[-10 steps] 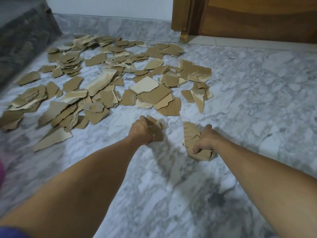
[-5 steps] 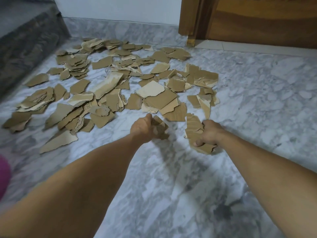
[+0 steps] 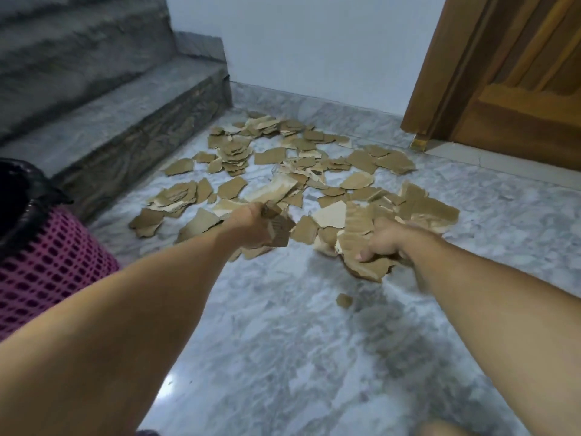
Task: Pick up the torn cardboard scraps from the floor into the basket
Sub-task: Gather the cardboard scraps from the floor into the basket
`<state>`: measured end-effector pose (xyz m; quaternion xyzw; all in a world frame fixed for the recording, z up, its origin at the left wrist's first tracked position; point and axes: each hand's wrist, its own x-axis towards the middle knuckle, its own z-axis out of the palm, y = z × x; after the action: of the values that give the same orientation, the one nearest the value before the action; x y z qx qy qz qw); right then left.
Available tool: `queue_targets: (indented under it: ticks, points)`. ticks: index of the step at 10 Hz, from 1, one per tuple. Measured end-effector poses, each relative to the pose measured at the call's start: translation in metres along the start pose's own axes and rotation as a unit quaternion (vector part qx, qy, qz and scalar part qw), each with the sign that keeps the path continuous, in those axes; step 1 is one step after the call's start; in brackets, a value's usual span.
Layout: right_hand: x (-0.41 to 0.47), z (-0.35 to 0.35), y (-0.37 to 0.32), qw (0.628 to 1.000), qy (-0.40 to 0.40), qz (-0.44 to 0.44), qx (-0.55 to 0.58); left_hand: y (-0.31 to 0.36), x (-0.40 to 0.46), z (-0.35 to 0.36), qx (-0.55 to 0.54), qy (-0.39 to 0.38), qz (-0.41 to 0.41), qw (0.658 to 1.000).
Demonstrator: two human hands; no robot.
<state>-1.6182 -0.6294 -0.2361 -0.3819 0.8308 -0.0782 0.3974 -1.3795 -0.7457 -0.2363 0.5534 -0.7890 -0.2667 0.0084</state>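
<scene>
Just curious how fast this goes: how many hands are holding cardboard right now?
2: the left hand grips scraps at centre, the right hand grips a bigger bunch beside it.

Approx 60+ scraps [image 3: 295, 171], 1 basket [image 3: 53, 262]

We find no legible text, label, brand or number anywhere. The cardboard scraps [image 3: 276, 155] at 12 o'clock carry none.

Grey-white marble floor [image 3: 283, 357]. Dark grey stone stairs [image 3: 103, 99] upper left, bottom step meets the floor. Plain white wall [image 3: 314, 45] behind with marble skirting [image 3: 330, 108] along its base. Brown wooden door [image 3: 518, 73] and frame upper right.
</scene>
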Motion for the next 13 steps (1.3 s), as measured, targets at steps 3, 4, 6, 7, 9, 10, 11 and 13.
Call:
queue_targets:
  ticks: [3, 4, 6, 7, 9, 10, 11, 13]
  points:
    - [0.022, 0.084, -0.023, 0.992, -0.052, 0.001, -0.111, -0.074, -0.017, -0.016, 0.086, -0.022, -0.079, 0.993]
    - [0.039, 0.112, -0.01, 0.993, -0.043, 0.045, -0.104, -0.097, 0.001, -0.004, 0.091, -0.024, -0.069, 0.993]
    - [0.055, 0.15, 0.014, 0.996, 0.005, 0.05, -0.072, -0.1, 0.039, 0.013, 0.085, -0.051, -0.05, 0.994]
    - [0.062, 0.151, 0.012, 0.996, -0.036, 0.071, -0.039, -0.104, 0.048, 0.018, 0.087, -0.08, -0.062, 0.991]
    - [0.086, 0.131, -0.039, 1.0, -0.015, 0.019, 0.007, -0.129, 0.053, -0.01, 0.095, -0.063, -0.093, 0.989]
    - [0.093, 0.114, -0.08, 0.999, -0.033, 0.001, 0.034, -0.136, 0.052, -0.028, 0.072, -0.048, -0.122, 0.989]
    - [0.105, 0.104, -0.114, 0.999, -0.038, -0.017, 0.02, -0.144, 0.056, -0.031, 0.057, -0.055, -0.143, 0.987]
    - [0.152, 0.117, -0.157, 0.993, -0.071, -0.05, -0.074, -0.164, 0.086, -0.01, 0.05, -0.052, -0.196, 0.978]
